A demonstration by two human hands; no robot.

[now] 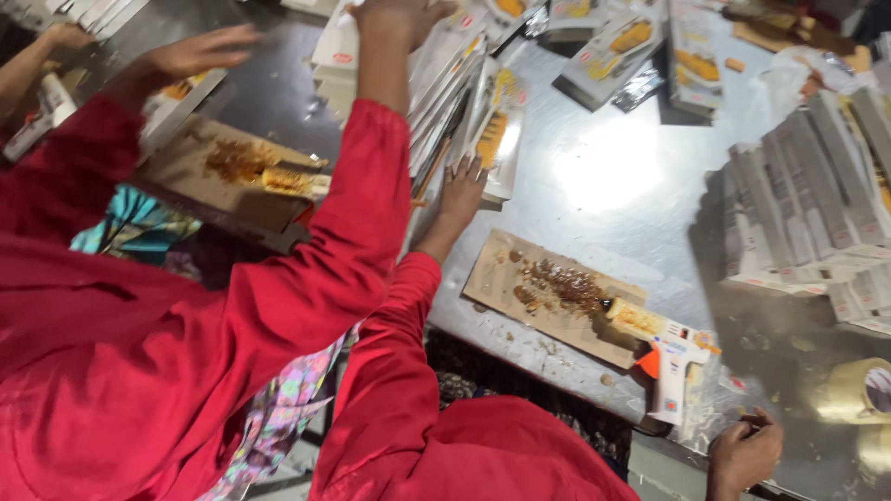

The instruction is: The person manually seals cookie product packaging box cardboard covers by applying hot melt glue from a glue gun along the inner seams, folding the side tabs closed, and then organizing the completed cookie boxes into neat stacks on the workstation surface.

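My left hand (461,190) reaches forward in a red sleeve, its fingers spread flat on the near end of a row of flat white packages (492,130) with yellow contents. My right hand (742,455) rests at the near edge of the steel table (603,176) with curled fingers, and nothing shows in it. Between my hands, a white glue gun (664,357) with an orange trigger lies with its nozzle on a glue-stained cardboard sheet (520,278).
A co-worker in red fills the left, one hand (399,19) on far packages, the other (200,51) over a second stained cardboard (232,176). Stacked grey-white cartons (807,204) stand at the right and a tape roll (863,390) lies at the near right. More packages lie at the back.
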